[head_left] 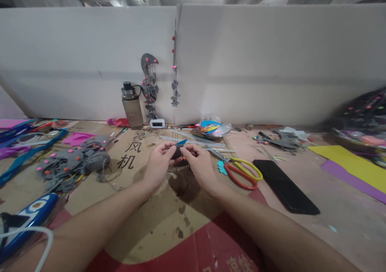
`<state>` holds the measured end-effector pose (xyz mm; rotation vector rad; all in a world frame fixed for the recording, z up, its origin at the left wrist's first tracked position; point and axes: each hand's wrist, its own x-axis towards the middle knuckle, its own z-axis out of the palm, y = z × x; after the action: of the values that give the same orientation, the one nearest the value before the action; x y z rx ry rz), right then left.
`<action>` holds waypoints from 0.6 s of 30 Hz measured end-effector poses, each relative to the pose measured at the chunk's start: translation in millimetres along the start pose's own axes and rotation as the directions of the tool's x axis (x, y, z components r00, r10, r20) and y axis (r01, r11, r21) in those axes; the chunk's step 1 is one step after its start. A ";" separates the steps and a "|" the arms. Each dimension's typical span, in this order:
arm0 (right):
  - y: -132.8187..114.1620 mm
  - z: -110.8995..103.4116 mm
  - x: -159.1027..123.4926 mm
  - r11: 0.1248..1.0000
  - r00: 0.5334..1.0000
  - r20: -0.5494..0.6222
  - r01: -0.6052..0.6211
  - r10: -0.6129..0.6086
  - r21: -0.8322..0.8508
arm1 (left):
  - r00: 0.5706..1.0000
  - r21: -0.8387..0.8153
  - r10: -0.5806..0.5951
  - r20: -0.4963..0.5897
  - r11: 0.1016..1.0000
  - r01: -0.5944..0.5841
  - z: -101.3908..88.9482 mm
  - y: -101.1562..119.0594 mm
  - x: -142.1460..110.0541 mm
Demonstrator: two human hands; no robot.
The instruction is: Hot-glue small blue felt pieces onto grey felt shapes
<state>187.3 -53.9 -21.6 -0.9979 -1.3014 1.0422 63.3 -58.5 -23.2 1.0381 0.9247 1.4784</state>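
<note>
Both hands meet over the cardboard in the middle. Between the fingertips of my left hand (160,159) is a small dark grey piece (176,153), perhaps felt, and the hand is closed on it. A pointed blue piece (182,142) sticks up at its top edge. My right hand (199,161) pinches the same small work from the other side, its thumb and fingers together. A spot of orange shows under the right fingertips, too small to name. Just right of the hands lie scissors (241,173) with one yellow and one red handle, beside a turquoise scalloped scrap (222,167).
A black phone (285,186) lies on the right, near yellow sheets (350,163). Behind the hands are rulers (196,137), a dish of coloured scraps (214,136) and a bottle (132,111). Grey felt pieces with pompoms (66,159) and a blue glue gun (33,219) are left.
</note>
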 end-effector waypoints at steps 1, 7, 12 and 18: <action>0.6 -0.2 0.4 1.000 1.000 0.001 0.001 -0.001 0.001 | 1.000 -0.006 -0.001 0.001 1.000 0.001 0.2 0.3 -0.1; 2.8 -0.8 2.0 1.000 1.000 0.000 0.008 -0.008 -0.004 | 1.000 -0.010 0.001 0.012 1.000 -0.001 1.0 2.4 -0.7; 1.4 -0.5 1.3 1.000 1.000 0.005 -0.002 0.002 -0.009 | 1.000 -0.035 -0.011 -0.006 0.999 0.011 1.2 2.1 0.0; 4.9 -0.7 1.1 1.000 1.000 0.005 0.006 -0.006 -0.009 | 0.998 -0.014 0.005 -0.067 1.000 -0.006 1.8 2.3 1.0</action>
<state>187.8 -51.6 -26.1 -0.9983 -1.3131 1.0356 64.2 -57.8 -20.4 0.9869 0.9574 1.5304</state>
